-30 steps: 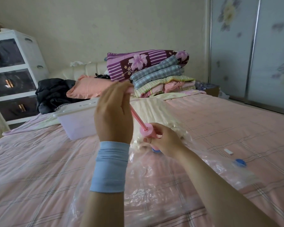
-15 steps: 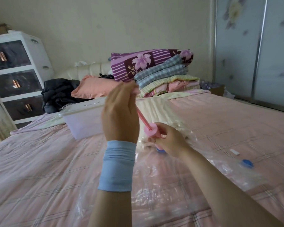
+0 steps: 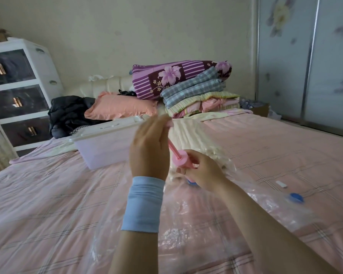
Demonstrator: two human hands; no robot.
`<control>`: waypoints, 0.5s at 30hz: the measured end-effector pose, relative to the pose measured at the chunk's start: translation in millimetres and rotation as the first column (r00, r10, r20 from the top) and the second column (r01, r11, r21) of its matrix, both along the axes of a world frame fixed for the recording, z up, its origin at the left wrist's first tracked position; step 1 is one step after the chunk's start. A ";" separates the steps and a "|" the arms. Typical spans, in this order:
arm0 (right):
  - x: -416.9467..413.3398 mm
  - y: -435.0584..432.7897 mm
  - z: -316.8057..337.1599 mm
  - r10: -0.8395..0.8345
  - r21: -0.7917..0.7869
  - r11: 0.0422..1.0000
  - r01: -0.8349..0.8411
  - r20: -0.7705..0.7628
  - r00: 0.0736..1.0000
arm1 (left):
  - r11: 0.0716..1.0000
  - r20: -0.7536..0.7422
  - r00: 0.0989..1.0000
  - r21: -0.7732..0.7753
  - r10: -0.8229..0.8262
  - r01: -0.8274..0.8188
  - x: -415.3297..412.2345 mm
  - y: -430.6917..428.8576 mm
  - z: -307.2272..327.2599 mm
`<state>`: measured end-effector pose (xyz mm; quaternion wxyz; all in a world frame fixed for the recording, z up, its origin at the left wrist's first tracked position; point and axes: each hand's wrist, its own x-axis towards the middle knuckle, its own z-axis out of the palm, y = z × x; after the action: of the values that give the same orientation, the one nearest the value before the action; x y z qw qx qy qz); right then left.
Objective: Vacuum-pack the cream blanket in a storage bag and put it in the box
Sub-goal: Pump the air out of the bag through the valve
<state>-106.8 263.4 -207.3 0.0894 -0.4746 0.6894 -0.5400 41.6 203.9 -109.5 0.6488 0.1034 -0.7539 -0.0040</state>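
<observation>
Lower now than half a second ago, the left hand (image 3: 149, 149) grips the thin plunger of the pink pump (image 3: 179, 160); the right hand (image 3: 202, 173) wraps its round barrel. Crinkled cream blanket (image 3: 198, 139) lies inside the glossy clear bag (image 3: 186, 224) on the bed (image 3: 48, 194), beside the translucent lidded box (image 3: 105, 143).

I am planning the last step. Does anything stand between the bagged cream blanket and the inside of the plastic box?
Yes: the white lid sits on the plastic box, covering its opening. The pink hand pump, held by the left hand and right hand, stands on the storage bag. Nothing else lies between bag and box.
</observation>
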 end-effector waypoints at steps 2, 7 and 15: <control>-3.0 2.5 -0.4 0.015 0.009 1.000 -0.016 0.012 1.000 | 0.998 -0.142 0.990 -0.060 0.009 -0.018 6.7 5.0 16.1; 1.2 -2.0 -2.3 0.000 0.016 1.000 0.001 -0.019 1.000 | 0.993 -0.054 0.997 0.102 -0.055 0.060 -10.2 -8.9 -22.2; -2.4 3.7 4.1 0.066 0.006 0.998 -0.065 -0.020 0.998 | 0.675 0.218 0.828 0.699 -0.516 0.236 -17.8 -18.4 -53.6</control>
<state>-109.2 267.1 -203.2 0.1014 -0.5020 0.6756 -0.5303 23.8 185.5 -163.1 0.3889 0.1570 -0.8251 -0.3786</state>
